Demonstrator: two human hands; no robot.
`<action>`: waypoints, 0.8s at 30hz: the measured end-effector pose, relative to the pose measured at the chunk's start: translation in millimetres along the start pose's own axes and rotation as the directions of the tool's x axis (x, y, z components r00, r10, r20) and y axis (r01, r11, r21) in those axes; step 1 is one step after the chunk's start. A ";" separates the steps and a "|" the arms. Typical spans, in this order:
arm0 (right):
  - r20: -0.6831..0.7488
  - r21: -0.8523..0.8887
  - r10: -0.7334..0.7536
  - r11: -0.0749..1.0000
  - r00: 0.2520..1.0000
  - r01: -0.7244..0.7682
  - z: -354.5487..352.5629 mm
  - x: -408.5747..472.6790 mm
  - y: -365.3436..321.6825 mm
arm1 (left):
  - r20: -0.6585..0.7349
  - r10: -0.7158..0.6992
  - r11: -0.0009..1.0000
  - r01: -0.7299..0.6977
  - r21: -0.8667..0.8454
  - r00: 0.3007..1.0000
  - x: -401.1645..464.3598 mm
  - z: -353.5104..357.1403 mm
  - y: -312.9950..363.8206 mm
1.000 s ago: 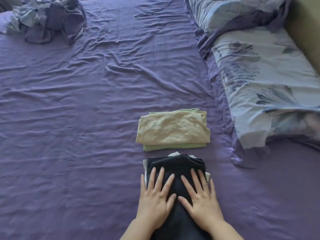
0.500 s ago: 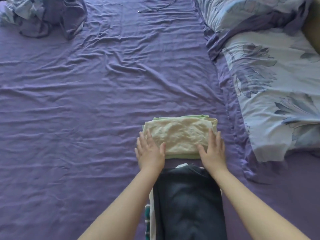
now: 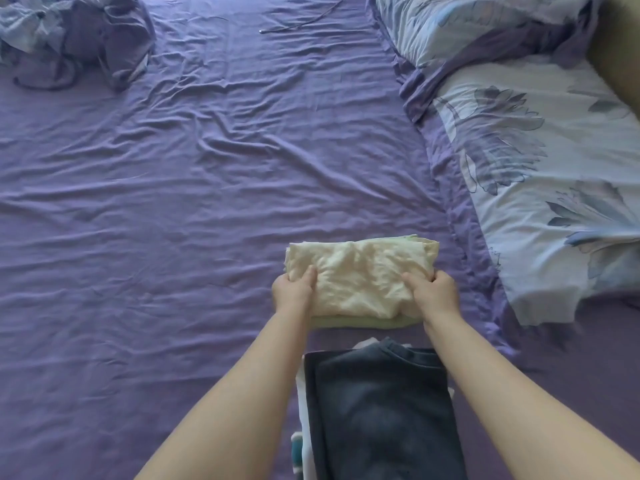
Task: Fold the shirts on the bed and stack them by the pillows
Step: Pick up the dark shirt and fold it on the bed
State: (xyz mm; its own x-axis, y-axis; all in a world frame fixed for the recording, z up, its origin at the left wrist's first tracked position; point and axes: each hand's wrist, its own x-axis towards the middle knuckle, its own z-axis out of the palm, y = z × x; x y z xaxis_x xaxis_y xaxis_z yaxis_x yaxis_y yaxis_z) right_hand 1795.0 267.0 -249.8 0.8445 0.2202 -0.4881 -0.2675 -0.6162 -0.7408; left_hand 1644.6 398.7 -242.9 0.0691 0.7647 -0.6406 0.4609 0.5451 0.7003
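both the left hand and right hand grip the folded cream-and-green pile, seemingly the stacking step, which next wants lifting right toward the pillows.

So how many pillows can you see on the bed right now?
2: one floral pillow along the right edge beside the folded shirts, another pillow beyond it at the top right. More may lie out of frame.

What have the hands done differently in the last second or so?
Both hands left the dark folded shirt and reached forward. The left hand and right hand now grip the near corners of the cream folded shirt, bunching it. The dark shirt, the floral pillows and the crumpled pile look unmoved.
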 end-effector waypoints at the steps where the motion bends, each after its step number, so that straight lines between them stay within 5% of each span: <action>1: 0.001 0.038 -0.024 0.999 1.000 0.024 -2.4 -8.0 -3.6 | 0.030 0.050 0.999 -0.049 -0.011 0.998 -4.7 -2.3 6.9; 8: -0.137 0.401 -0.091 0.905 0.986 0.139 -39.0 -96.2 -26.5 | 0.243 0.405 0.902 -0.428 0.048 0.881 -50.5 -18.1 79.3; 12: -0.159 0.541 -0.061 0.830 0.985 0.138 -66.4 -177.6 -15.9 | 0.408 0.521 0.739 -0.636 0.223 0.750 -91.6 -28.6 106.6; 21: -0.133 0.508 0.114 0.861 0.985 -0.031 -76.5 -313.8 79.7 | 0.787 0.276 0.307 -0.826 0.472 0.552 -151.9 -19.9 45.7; 24: -0.104 0.524 0.184 0.845 0.977 -0.104 -73.7 -330.1 117.9 | 0.799 0.292 -0.027 -0.830 0.557 0.526 -154.6 -11.8 2.0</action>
State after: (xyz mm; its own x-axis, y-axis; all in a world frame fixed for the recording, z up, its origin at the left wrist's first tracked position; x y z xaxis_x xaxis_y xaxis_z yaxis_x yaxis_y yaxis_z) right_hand 1518.8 66.0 -142.0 0.8244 0.0226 -0.5656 -0.5568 -0.1470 -0.8175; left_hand 1624.5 285.7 -138.8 0.8776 0.2866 -0.3844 0.4227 -0.8408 0.3381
